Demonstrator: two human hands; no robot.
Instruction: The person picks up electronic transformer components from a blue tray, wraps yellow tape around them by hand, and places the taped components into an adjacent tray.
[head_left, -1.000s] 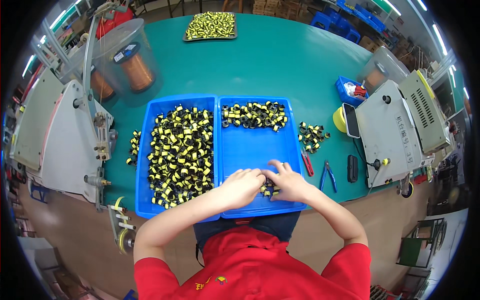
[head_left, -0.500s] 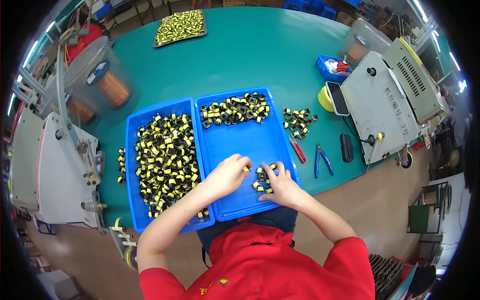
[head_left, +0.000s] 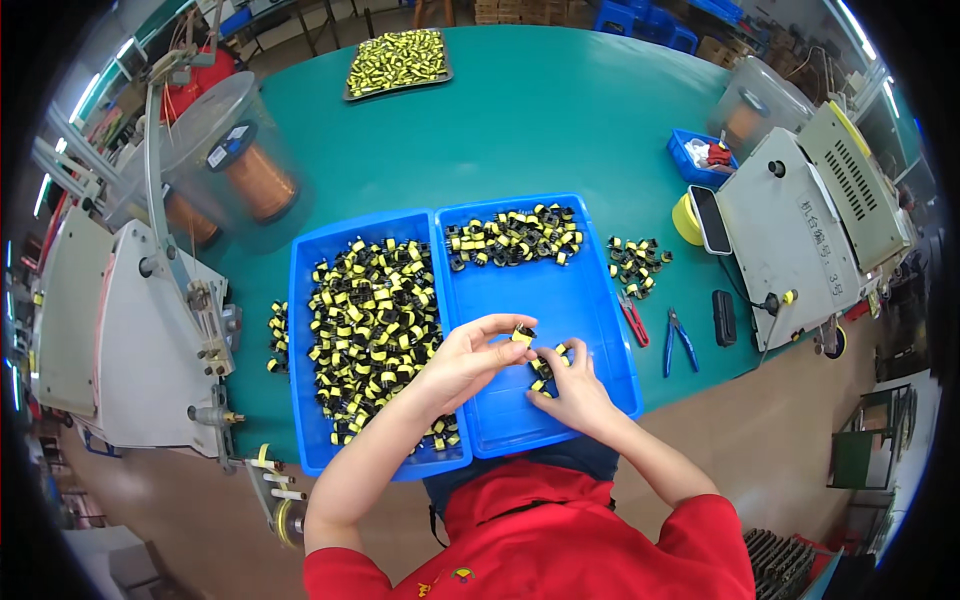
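My left hand (head_left: 470,362) is closed in a pinch on a small transformer (head_left: 522,335), a black part wrapped in yellow tape. It holds this piece above the right blue tray (head_left: 500,400). Low in that tray, my right hand (head_left: 578,396) curls its thumb and fingers round a cluster of the same small transformers (head_left: 541,376), partly hidden by the fingers. A band of loose transformers (head_left: 515,237) lies along the far end of the tray. On the left, a second blue tray (head_left: 303,400) is heaped with more of them.
Right of the trays lie a small pile of transformers (head_left: 637,265), red-handled snips (head_left: 634,322), blue pliers (head_left: 680,343) and a black case (head_left: 724,317). Machines (head_left: 800,215) flank the green table (head_left: 540,120). A dark tray (head_left: 398,62) of yellow pieces stands far back; copper wire spools (head_left: 258,180) stand left.
My left hand has turned, bringing the pinched transformer into plain sight near my right hand. My right-hand fingers have drawn in round the cluster. The whole view has shifted slightly.
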